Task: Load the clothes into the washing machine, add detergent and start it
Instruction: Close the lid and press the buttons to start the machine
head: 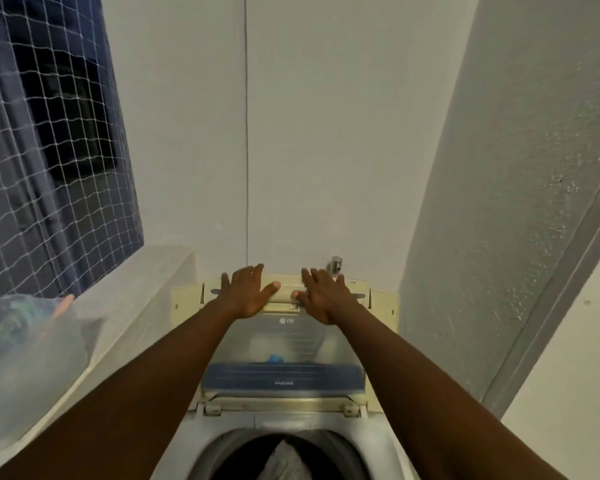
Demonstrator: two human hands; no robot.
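Note:
A top-loading washing machine [201, 441] fills the bottom centre, its drum open below me. Dark and light clothes [284, 459] lie inside the drum. The see-through lid [284, 344] stands raised and folded against the back wall. My left hand [246, 292] rests flat on the lid's cream top edge, fingers spread. My right hand [323, 294] lies flat beside it on the same edge, fingers apart. Neither hand holds anything. No detergent shows in view.
A concrete ledge [146, 306] runs along the left, carrying a clear plastic bag [21, 358] of coloured items. Above it is a netted window [49, 150]. A metal tap [335, 264] juts from the wall behind the lid. A rough white wall [499, 202] closes the right side.

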